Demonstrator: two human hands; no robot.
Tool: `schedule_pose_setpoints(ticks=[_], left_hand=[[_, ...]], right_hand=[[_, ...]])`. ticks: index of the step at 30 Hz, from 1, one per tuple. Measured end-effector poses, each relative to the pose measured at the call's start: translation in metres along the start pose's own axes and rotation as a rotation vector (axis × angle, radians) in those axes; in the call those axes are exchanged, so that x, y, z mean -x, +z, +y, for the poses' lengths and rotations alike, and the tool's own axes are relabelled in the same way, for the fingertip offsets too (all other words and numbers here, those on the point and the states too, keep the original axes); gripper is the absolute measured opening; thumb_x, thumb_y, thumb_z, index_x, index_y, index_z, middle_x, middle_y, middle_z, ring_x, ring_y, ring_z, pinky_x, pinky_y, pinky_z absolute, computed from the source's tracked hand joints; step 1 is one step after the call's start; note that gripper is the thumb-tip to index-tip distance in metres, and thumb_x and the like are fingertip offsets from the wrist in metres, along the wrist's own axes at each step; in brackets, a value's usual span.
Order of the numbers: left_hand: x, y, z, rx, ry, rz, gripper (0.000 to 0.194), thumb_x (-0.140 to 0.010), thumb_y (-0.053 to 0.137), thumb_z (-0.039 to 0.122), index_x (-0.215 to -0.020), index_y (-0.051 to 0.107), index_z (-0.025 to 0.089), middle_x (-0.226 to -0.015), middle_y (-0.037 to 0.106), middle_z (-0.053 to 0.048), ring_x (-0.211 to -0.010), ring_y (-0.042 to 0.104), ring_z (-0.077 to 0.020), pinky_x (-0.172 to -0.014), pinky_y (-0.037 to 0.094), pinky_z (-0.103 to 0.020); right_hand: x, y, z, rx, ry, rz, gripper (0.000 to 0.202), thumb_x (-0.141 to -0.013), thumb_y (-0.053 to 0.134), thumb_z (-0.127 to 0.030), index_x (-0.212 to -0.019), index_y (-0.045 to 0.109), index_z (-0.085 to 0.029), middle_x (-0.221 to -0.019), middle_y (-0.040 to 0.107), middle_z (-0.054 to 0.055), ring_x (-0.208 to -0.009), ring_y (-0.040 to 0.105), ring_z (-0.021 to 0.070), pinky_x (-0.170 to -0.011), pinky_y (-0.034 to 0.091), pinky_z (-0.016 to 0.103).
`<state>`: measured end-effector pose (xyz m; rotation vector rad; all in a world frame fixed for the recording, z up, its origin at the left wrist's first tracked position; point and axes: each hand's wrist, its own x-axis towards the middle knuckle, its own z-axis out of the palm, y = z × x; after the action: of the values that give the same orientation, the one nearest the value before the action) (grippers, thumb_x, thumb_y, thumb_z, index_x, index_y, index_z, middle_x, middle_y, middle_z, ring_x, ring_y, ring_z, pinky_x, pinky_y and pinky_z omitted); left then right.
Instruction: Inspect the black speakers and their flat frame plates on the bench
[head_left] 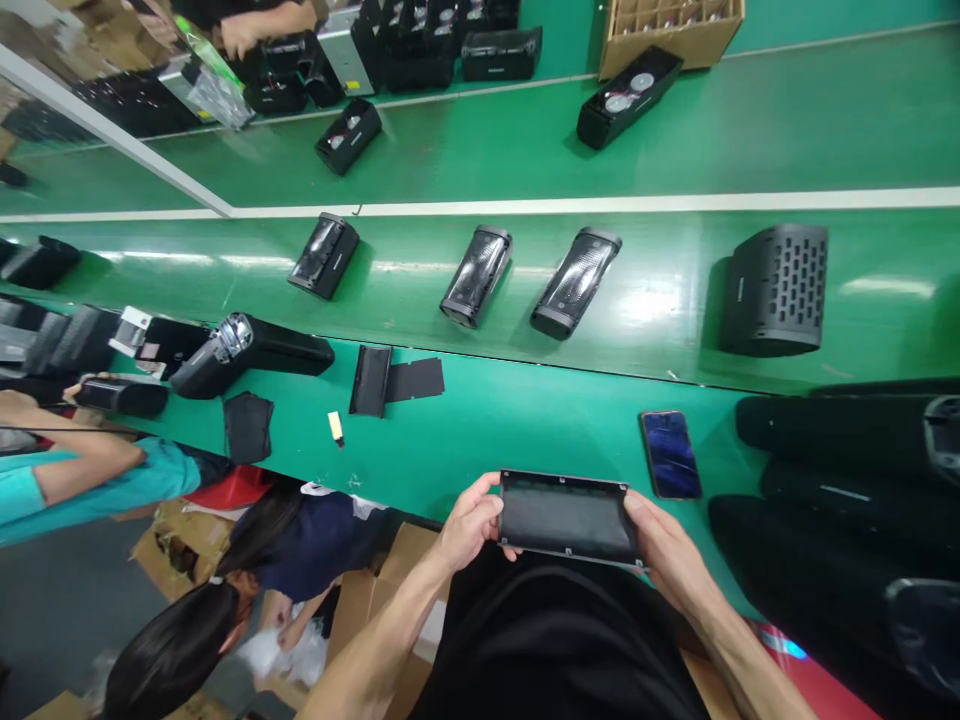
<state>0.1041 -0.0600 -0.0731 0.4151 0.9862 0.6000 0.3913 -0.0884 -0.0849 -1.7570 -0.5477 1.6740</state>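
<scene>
A black rectangular panel (568, 515) with small screws along its edges lies level between my two hands, over my lap at the table's front edge. My left hand (474, 522) grips its left end, thumb on top and fingers underneath. The right end is held by my right hand (664, 545), its fingers mostly hidden. A phone (670, 455) rests on the green table (525, 430) just beyond my right hand. Further left are a black tray-like part (370, 380), a flat black sheet (417, 379) and a small yellow-and-black item (335, 428).
Black speakers (478, 277) stand on the green belt (405, 240) ahead. Large dark units (847, 490) crowd the right side. Co-workers are at the left, one in a teal sleeve (97, 480), another bending low beside cardboard boxes (360, 610). More hands show across the belt.
</scene>
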Motion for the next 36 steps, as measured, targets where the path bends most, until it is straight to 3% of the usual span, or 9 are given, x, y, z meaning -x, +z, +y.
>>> schedule_pose_setpoints(ticks=[3,7,17,21,24,27,30,33,36], left_hand=[[-0.002,0.005,0.003,-0.006,-0.017,0.039,0.044,-0.093,0.063,0.049,-0.121,0.05,0.018,-0.065,0.069,0.0,-0.047,0.067,-0.0187,-0.04,0.055,-0.025],[-0.004,0.008,0.004,-0.058,-0.013,0.139,0.042,-0.09,0.068,0.055,-0.109,0.052,0.021,-0.062,0.064,0.005,-0.044,0.061,-0.0146,-0.037,0.052,-0.022],[-0.009,0.009,0.002,-0.194,0.023,0.243,0.045,-0.086,0.07,0.063,-0.096,0.053,0.022,-0.059,0.056,0.008,-0.039,0.052,-0.0116,-0.033,0.048,-0.022],[-0.007,0.01,0.002,-0.12,0.023,0.243,0.045,-0.085,0.073,0.061,-0.097,0.053,0.022,-0.056,0.053,0.009,-0.038,0.052,-0.0122,-0.034,0.046,-0.022],[-0.005,0.006,0.005,0.055,0.002,0.218,0.05,-0.084,0.072,0.067,-0.096,0.053,0.022,-0.057,0.056,0.008,-0.039,0.053,-0.0123,-0.036,0.044,-0.021],[-0.011,-0.003,0.013,0.199,-0.078,0.093,0.06,-0.085,0.061,0.078,-0.091,0.059,0.019,-0.061,0.064,0.001,-0.044,0.058,-0.0136,-0.041,0.043,-0.02],[-0.031,-0.007,0.023,0.242,-0.243,-0.113,0.069,-0.092,0.047,0.08,-0.085,0.066,0.014,-0.07,0.072,-0.007,-0.055,0.065,-0.0157,-0.052,0.048,-0.022],[-0.053,0.0,0.032,0.271,-0.441,-0.341,0.076,-0.095,0.039,0.079,-0.1,0.072,0.01,-0.087,0.077,-0.013,-0.066,0.07,-0.0203,-0.062,0.052,-0.028],[-0.061,0.01,0.038,0.325,-0.643,-0.618,0.097,-0.089,0.032,0.088,-0.122,0.07,0.005,-0.113,0.076,-0.022,-0.077,0.074,-0.0317,-0.065,0.056,-0.039]], right_hand=[[0.002,0.007,-0.011,-0.129,0.084,-0.025,0.053,-0.077,0.076,-0.072,-0.094,0.081,-0.022,-0.085,0.079,0.004,-0.074,0.069,0.0251,-0.067,0.058,0.033],[0.004,0.011,-0.02,-0.161,0.151,-0.014,0.055,-0.069,0.082,-0.073,-0.085,0.077,-0.021,-0.061,0.062,-0.003,-0.051,0.045,0.0147,-0.042,0.036,0.025],[0.003,0.013,-0.014,-0.114,0.083,-0.035,0.052,-0.078,0.073,-0.074,-0.083,0.074,-0.022,-0.058,0.057,-0.003,-0.054,0.045,0.0175,-0.052,0.039,0.029],[0.0,0.011,-0.01,-0.117,0.051,-0.022,0.052,-0.078,0.075,-0.073,-0.074,0.07,-0.022,-0.064,0.061,-0.001,-0.059,0.048,0.0185,-0.059,0.043,0.03],[-0.001,0.01,-0.016,-0.126,0.045,-0.038,0.051,-0.077,0.075,-0.073,-0.079,0.072,-0.022,-0.068,0.065,0.001,-0.064,0.054,0.021,-0.064,0.048,0.033],[-0.002,0.01,-0.031,-0.138,0.033,-0.118,0.049,-0.078,0.076,-0.071,-0.084,0.073,-0.022,-0.078,0.071,0.004,-0.069,0.057,0.0216,-0.064,0.048,0.032],[-0.007,0.015,-0.051,-0.053,-0.005,-0.233,0.052,-0.081,0.071,-0.074,-0.079,0.069,-0.022,-0.072,0.066,0.002,-0.064,0.052,0.0184,-0.057,0.043,0.029],[-0.019,0.025,-0.072,0.059,-0.055,-0.322,0.056,-0.082,0.069,-0.076,-0.078,0.069,-0.02,-0.069,0.063,0.001,-0.063,0.052,0.017,-0.058,0.043,0.029],[-0.043,0.035,-0.091,0.14,-0.084,-0.348,0.054,-0.078,0.075,-0.072,-0.08,0.074,-0.018,-0.075,0.068,0.003,-0.067,0.059,0.0193,-0.061,0.048,0.031]])
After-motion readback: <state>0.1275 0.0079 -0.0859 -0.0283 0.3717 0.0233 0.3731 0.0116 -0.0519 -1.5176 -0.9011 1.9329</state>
